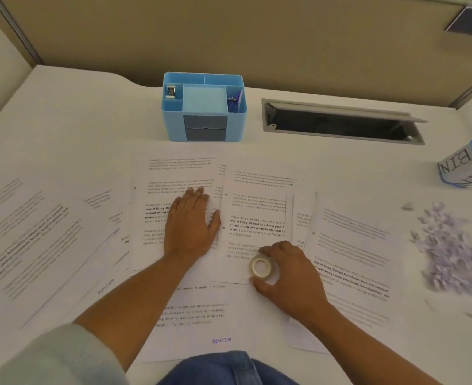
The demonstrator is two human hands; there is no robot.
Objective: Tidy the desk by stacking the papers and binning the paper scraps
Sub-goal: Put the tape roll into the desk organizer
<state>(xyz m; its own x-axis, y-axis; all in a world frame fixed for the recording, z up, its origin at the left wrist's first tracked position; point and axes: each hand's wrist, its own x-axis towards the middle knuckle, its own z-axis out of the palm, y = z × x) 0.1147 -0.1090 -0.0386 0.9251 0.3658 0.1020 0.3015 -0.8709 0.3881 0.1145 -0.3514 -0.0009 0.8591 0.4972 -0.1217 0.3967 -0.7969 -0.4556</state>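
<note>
Currently: papers (pixel 257 207) unstacked, fanned across mid-frame. My left hand (pixel 190 220) lies flat, pressing one; my right hand (pixel 287 273) grips a tape roll (pixel 262 267), probably clearing it. Next: gather sheets. Paper scraps (pixel 448 245) at right edge, below bin (pixel 465 165).

Matt printed paper sheets (pixel 257 207), glossy plastic organiser (pixel 204 126), shiny tape roll (pixel 262 267)

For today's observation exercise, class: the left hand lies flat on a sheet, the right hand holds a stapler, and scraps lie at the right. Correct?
One mistake: the head view shows the right hand holding a roll of tape, not a stapler. The left hand does lie flat on a sheet, and the scraps do lie at the right.
</note>
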